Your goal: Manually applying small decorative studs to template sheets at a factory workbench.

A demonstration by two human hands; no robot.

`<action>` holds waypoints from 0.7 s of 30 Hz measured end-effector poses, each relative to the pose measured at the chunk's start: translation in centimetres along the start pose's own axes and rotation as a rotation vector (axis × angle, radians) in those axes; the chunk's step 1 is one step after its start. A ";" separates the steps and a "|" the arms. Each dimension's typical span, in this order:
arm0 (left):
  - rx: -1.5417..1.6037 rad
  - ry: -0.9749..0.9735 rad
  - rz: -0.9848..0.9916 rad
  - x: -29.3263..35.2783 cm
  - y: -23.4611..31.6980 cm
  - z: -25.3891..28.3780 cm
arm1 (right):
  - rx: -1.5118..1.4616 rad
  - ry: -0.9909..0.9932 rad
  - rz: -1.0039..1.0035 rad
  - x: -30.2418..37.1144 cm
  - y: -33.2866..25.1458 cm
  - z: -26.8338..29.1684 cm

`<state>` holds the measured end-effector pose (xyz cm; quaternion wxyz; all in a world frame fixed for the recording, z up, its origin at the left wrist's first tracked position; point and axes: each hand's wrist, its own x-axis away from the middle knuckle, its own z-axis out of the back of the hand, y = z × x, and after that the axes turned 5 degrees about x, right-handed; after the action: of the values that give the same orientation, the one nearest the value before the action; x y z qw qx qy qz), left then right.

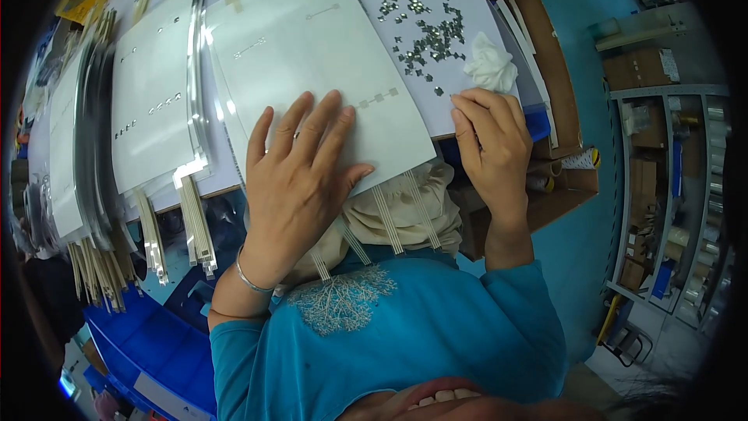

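My left hand (300, 160) lies with fingers spread on a white plastic sheet (288, 54), pressing it to the table. Small dark square marks run across this sheet, and thin ribbon-like tails (387, 222) hang from its near edge over my lap. My right hand (491, 136) is closed in a pinch at the right of the sheet, thumb and forefinger together. Whatever is between those fingertips is too small to make out. Just beyond them lies a single dark metal piece (439, 91), with many small shiny pieces (436, 39) scattered farther off. Beside the knuckles sits a crumpled white tissue (491, 65).
To the left stand another sheet stack (156, 101) and a thick pile of sheets (92, 132), their tails hanging over the table edge. Cardboard boxes (549, 54) stand against the table's right side. A metal shelf rack (666, 187) is farther right. Blue bins (148, 351) sit low at left.
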<state>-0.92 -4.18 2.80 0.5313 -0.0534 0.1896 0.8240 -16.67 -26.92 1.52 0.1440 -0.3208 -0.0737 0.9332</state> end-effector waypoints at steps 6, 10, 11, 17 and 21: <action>0.092 0.038 0.022 0.2 0.1 -0.6 | -0.102 0.057 -0.053 -0.7 -1.6 0.2; 0.108 0.043 0.019 0.2 -0.1 -0.6 | -0.173 0.014 0.039 -1.9 -4.0 -1.0; 0.104 0.045 0.020 0.2 -0.2 -0.6 | -0.178 -0.010 0.079 -2.2 -4.5 -1.4; 0.155 0.060 0.021 0.1 -0.1 -0.4 | -0.164 -0.050 0.132 -2.8 -5.8 -2.9; 0.170 0.066 0.009 0.0 -0.2 -0.4 | -0.056 -0.078 0.158 -2.4 -7.1 -2.9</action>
<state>-0.85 -4.24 2.37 0.5236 -0.0346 0.2765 0.8051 -11.49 -20.85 2.32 0.0579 -0.2929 -0.0795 0.9511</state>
